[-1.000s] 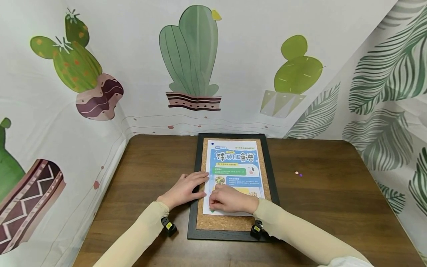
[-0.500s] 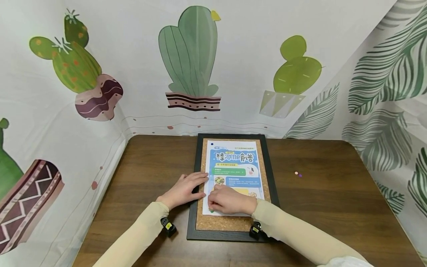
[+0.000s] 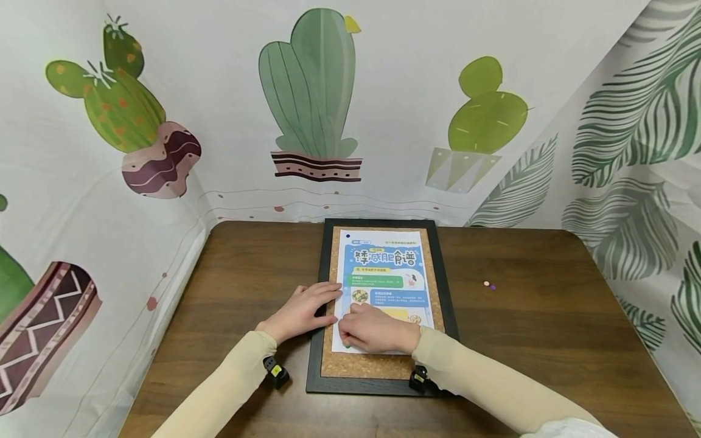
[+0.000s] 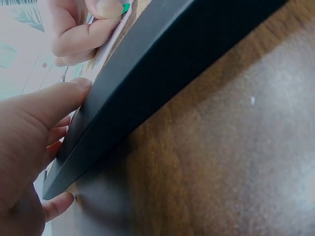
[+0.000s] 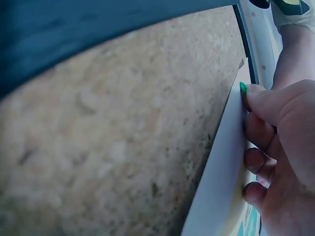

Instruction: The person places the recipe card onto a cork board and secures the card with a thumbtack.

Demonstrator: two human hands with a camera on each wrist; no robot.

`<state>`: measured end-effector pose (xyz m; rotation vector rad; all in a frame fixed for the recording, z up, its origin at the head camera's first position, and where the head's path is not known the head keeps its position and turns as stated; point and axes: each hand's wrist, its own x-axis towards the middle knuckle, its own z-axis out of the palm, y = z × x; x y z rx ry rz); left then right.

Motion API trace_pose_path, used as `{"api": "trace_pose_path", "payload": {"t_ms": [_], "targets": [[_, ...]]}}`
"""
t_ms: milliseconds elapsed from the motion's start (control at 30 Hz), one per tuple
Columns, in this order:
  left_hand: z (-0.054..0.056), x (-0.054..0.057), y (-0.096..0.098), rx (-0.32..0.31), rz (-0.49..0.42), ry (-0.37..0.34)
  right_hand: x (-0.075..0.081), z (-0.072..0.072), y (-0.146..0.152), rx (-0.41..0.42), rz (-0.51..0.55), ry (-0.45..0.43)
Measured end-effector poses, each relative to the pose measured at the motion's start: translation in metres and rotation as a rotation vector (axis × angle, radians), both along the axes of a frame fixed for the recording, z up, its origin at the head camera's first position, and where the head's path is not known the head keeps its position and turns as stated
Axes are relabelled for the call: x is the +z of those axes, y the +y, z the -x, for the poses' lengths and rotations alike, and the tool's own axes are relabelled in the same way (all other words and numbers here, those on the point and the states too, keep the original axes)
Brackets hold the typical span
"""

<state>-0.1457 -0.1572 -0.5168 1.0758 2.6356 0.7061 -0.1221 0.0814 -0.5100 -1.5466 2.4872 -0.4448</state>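
On the cork board (image 3: 378,367), the right hand (image 3: 379,328) pinches a green pin (image 5: 243,88) at the poster's (image 3: 390,274) lower-left corner, the left hand's (image 3: 301,309) loose fingers likely steadying the frame (image 4: 133,81).

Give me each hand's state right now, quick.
Left hand: open, resting across the left side of the black frame.
Right hand: closed, pinching a small green pin at the paper's lower left corner.
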Motion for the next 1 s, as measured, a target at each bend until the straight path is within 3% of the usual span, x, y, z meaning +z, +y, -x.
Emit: {"api": "trace_pose_path", "payload": {"t_ms": [267, 467, 1000], "targets": [[0.0004, -0.0018, 0.0008, 0.012, 0.007, -0.017, -0.0038, 0.0031, 0.0046, 0.001, 0.014, -0.050], [-0.0001, -0.0007, 0.0010, 0.007, 0.006, 0.000, -0.0035, 0.0027, 0.0061, 0.020, 0.036, -0.040], [-0.0002, 0.0014, 0.0009, 0.004, 0.001, -0.002, -0.0033, 0.0007, 0.0030, 0.073, 0.010, 0.111]]}}
